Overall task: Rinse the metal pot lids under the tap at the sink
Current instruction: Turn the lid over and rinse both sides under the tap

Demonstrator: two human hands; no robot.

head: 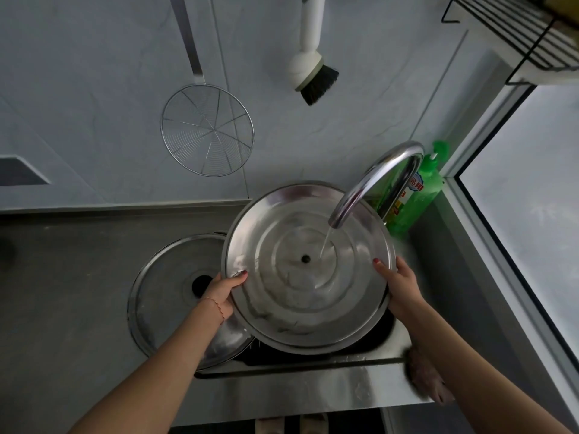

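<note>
At the near edge of the sink (313, 389), a brownish cloth (429, 380) is draped over the right corner of the steel rim. Just beyond, a wide lid (300, 277) is held over the basin, underside up, tilted slightly toward the person. It is clamped at opposite edges: the left hand (221, 291) is closed on the left rim with the thumb laid over the inside, and the right hand (399, 286) is closed on the right rim in the same way. Soapy film is seen across the ridged inside, so the metal is judged slippery; the lid is stiff, thin and probably light for its breadth, and the rolled rim is the surest place for the grip, since nothing else is offered on this face. A thin stream from the tap (376, 183) lands right of the centre hole. A second lid (175, 296) lies at the left edge of the sink, partly on the surface (62, 292), tucked under the held one. Behind the tap a green bottle (419, 195) stands at the far right corner. On the wall hang a wire skimmer (206, 130) and a brush (310, 70).
</note>
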